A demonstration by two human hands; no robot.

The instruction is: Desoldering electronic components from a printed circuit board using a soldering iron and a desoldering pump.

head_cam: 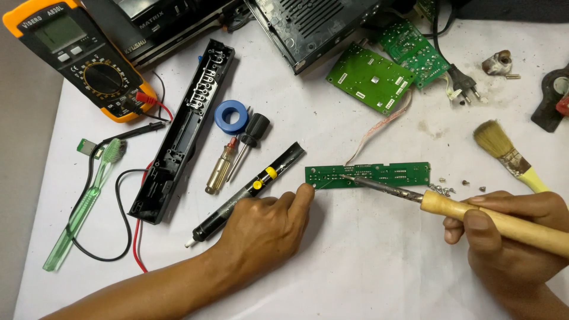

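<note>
A narrow green circuit board lies flat in the middle of the white table. My left hand rests on the table with its fingertip pressed against the board's left end. My right hand grips a wooden-handled soldering iron, whose metal tip touches the board near its left part. A thin ribbon cable runs from the board up toward another green board.
A black desoldering pump lies just left of my left hand. Screwdrivers, a blue tape roll, a long black plastic panel, a multimeter, a green toothbrush, a paintbrush, loose screws and two green boards surround the work.
</note>
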